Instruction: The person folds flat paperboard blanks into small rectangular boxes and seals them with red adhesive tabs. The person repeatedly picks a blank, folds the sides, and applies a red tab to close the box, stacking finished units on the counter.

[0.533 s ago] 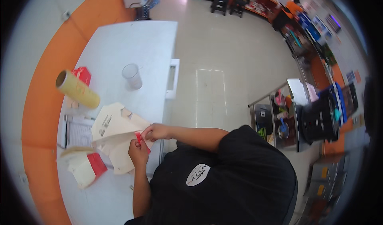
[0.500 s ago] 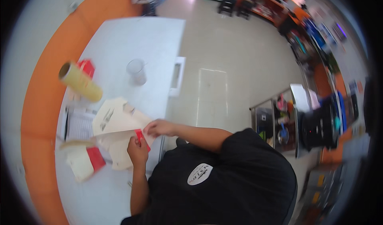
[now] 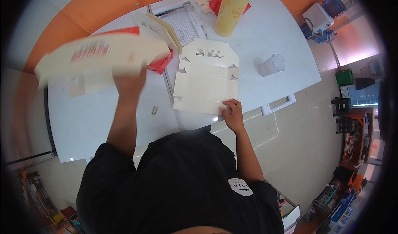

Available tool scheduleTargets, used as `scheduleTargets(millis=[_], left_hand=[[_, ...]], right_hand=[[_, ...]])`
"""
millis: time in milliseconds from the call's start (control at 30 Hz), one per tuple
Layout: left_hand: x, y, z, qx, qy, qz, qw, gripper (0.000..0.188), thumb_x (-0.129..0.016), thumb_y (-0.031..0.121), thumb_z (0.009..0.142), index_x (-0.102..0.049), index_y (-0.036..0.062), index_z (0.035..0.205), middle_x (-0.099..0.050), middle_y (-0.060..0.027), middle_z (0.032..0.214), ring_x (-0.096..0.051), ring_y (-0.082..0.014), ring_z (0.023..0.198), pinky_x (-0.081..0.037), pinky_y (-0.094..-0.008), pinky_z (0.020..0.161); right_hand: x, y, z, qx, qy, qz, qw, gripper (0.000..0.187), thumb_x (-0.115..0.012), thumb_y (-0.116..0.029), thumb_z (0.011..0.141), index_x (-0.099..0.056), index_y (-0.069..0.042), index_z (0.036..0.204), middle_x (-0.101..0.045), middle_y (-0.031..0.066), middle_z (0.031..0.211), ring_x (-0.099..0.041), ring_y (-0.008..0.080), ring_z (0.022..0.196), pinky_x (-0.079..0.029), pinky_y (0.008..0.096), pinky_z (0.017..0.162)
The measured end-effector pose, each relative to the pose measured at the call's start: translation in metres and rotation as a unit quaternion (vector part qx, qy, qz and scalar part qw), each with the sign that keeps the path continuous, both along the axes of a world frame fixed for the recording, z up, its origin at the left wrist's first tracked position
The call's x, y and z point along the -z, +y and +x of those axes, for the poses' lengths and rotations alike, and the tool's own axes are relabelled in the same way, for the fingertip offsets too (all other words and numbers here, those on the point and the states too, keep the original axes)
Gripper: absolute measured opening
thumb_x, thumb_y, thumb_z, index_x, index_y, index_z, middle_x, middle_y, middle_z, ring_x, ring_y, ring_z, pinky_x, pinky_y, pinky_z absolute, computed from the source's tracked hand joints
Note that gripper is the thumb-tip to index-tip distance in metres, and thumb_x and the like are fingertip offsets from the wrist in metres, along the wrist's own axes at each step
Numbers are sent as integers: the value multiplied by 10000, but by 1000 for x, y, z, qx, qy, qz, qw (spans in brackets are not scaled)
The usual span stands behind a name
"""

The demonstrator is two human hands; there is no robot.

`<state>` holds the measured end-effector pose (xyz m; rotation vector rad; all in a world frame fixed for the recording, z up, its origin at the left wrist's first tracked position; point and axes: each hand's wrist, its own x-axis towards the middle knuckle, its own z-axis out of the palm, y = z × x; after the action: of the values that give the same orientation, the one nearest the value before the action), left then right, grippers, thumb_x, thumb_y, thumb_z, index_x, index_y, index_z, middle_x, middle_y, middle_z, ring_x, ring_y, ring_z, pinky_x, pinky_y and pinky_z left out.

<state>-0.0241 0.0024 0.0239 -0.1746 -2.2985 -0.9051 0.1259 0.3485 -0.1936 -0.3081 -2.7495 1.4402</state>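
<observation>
My left hand, partly blurred, is closed on the near edge of a flat cream cardboard box blank. That blank is held above the left part of the table and smeared by motion. Another cream box blank with slotted sides and small dark print lies flat on the table in front of me. On its near right corner rest the slightly bent, parted fingertips of my right hand. Behind the raised blank, a stack of cream cardboard pieces and folded red card show in part.
The white table carries a yellow film roll standing upright, a red box behind it, and a gridded paper cutter. A clear cup stands to the right. A small dotted card lies near me.
The view has swung round toward the table. My hands, close together at a red-edged piece before, are now apart; the left has moved left with a blank, the right is on the lying one.
</observation>
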Motion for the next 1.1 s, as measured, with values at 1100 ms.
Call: scheduleTargets(millis=[1100], left_hand=[[214, 115, 58, 452, -322, -263, 789, 795, -840, 313, 787, -523, -8, 1442, -353, -198, 1617, -261, -348, 1533, -283, -432, 1235]], right_hand=[[-12, -17, 1, 116, -65, 193, 972, 661, -730, -230, 861, -500, 66, 1405, -422, 258, 1486, -433, 439, 1351, -405, 505, 1097]])
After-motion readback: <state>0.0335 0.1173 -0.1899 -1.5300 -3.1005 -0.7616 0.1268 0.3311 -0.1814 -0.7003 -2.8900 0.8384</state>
